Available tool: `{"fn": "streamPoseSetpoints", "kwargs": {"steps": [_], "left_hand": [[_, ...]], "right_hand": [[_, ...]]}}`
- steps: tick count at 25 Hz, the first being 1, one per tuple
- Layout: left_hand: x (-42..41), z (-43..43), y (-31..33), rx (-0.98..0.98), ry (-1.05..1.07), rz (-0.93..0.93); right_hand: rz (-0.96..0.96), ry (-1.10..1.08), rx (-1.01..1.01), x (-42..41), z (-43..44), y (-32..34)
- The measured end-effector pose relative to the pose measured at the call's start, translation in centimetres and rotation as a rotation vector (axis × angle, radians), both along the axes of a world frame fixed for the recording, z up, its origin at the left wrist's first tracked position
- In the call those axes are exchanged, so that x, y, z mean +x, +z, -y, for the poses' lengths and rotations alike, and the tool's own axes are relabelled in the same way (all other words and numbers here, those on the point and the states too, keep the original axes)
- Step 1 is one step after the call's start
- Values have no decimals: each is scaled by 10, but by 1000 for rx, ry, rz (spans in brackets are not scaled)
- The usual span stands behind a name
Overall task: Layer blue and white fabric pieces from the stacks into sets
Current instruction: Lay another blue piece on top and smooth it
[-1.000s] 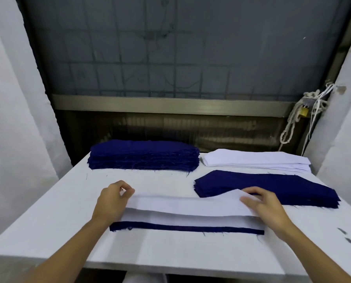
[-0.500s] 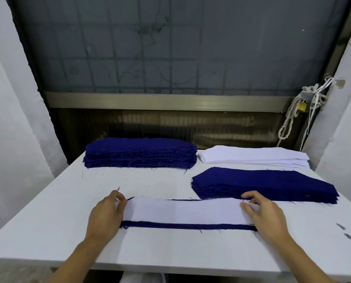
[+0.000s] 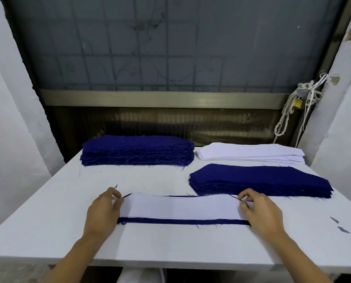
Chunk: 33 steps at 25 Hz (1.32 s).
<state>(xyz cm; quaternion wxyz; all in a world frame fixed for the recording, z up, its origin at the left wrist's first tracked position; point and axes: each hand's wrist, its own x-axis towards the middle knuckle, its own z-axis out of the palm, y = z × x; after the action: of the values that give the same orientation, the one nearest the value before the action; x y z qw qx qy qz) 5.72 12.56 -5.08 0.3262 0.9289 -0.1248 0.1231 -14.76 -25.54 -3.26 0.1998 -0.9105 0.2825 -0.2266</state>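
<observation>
Three stacks line the back of the white table [image 3: 48,221] under a dark grilled window [image 3: 170,48]: tall blue stack [image 3: 136,150], white stack [image 3: 250,154], low blue stack [image 3: 260,178]. Up front, the white piece [image 3: 180,207] lies on the blue piece [image 3: 180,221]. The left hand [image 3: 102,213] and right hand [image 3: 262,211] pinch its ends, fingers curled.

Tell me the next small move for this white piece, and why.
Probably draw the white piece a little nearer, so its near edge meets that of the blue piece beneath. A blue strip shows along the near side, barely any along the far side, and the left hand and right hand pinch its ends.
</observation>
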Motion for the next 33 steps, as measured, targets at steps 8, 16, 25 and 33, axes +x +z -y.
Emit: {"fn": "streamPoseSetpoints", "kwargs": {"steps": [8,16,25,33], "left_hand": [[1,-1,10,-86,-43,-76],[59,35,87,239,-198,-125],[172,59,130,161,-128,-31],[253,43,115,305,-81,-191]], "right_hand": [[-27,66,-101,4,4,-1],[-172,78,-315,63,2,57],[-88,222,-50,217,-30,93],[-78,347,-148,326,-40,96]]}}
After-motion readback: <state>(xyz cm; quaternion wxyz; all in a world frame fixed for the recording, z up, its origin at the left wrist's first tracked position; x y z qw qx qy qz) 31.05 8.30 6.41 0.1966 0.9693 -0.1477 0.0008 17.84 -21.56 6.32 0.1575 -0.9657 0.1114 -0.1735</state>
